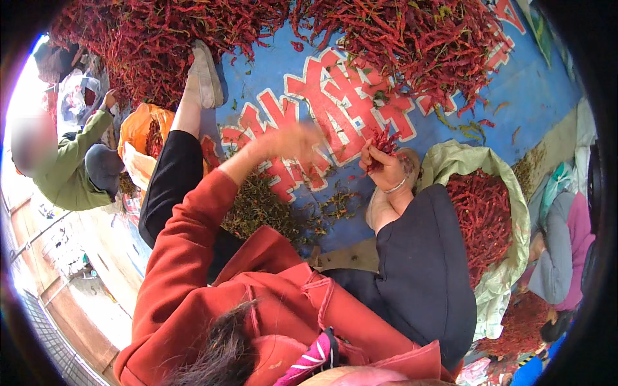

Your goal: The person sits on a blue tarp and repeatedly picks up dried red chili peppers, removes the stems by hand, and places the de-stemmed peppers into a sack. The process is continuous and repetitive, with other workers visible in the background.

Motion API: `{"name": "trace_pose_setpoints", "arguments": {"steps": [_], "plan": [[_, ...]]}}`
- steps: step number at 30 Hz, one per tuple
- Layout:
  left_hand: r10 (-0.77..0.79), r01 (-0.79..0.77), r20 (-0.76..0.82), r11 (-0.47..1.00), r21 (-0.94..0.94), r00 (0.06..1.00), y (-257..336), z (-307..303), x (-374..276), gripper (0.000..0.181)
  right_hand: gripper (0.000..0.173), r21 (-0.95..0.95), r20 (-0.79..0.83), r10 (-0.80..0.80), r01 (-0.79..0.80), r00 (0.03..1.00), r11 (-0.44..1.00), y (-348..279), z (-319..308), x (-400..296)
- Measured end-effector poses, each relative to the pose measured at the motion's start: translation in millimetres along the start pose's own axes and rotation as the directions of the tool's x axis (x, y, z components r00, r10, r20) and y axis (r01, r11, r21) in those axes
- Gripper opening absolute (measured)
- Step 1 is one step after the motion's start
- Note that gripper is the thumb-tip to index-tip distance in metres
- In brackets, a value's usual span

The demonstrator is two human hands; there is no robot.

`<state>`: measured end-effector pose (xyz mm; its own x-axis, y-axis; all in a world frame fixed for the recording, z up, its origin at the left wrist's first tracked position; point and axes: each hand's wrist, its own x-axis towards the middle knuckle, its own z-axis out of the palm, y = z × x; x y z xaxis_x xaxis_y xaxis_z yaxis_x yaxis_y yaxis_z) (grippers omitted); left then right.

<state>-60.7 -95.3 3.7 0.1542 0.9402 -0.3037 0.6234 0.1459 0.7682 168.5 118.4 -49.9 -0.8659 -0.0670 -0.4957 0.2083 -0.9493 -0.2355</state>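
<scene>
My right hand (386, 169), with a bangle at the wrist, is closed around a small bunch of dried red chili peppers (385, 141). It is beside my right foot, over a blue printed tarp (357, 202). My left hand (299, 142) is blurred by motion above the tarp's large red lettering, so its fingers and anything in them are unclear. Just below it lies a heap of dry stems and leaf scraps (263, 207). An open woven sack (475, 154) stands right of my right knee, with many red chili peppers (480, 217) inside.
Large piles of red chili peppers (400, 38) spread across the far side. Near my left leg, an orange bag (133, 128) stands open beside a person in a green top (79, 176). Another person in pink and grey (562, 251) sits at the right edge.
</scene>
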Motion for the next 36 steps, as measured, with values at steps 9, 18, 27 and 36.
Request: {"name": "trace_pose_setpoints", "arguments": {"steps": [9,18,27,36], "plan": [[-0.11,0.213,-0.416,0.954,0.212,0.903,-21,74,-4,0.069,0.011,0.069,-0.098,-0.042,0.049,0.994,0.996,-2,-4,1],[0.201,0.096,-0.285,0.639,0.763,0.937,-56,32,-8,0.037,0.015,0.021,-0.142,-0.058,0.062,0.988,0.998,3,-6,1],[-0.446,0.798,-0.784,0.594,0.101,0.431,-129,-81,67,0.026,0.02,-0.048,-0.069,-0.072,0.069,0.995,0.996,5,-6,5],[-0.611,0.455,-0.527,0.791,-0.408,0.591,40,51,76,0.02,0.027,-0.198,-0.108,-0.178,0.154,0.978,0.968,13,-6,10]]}}
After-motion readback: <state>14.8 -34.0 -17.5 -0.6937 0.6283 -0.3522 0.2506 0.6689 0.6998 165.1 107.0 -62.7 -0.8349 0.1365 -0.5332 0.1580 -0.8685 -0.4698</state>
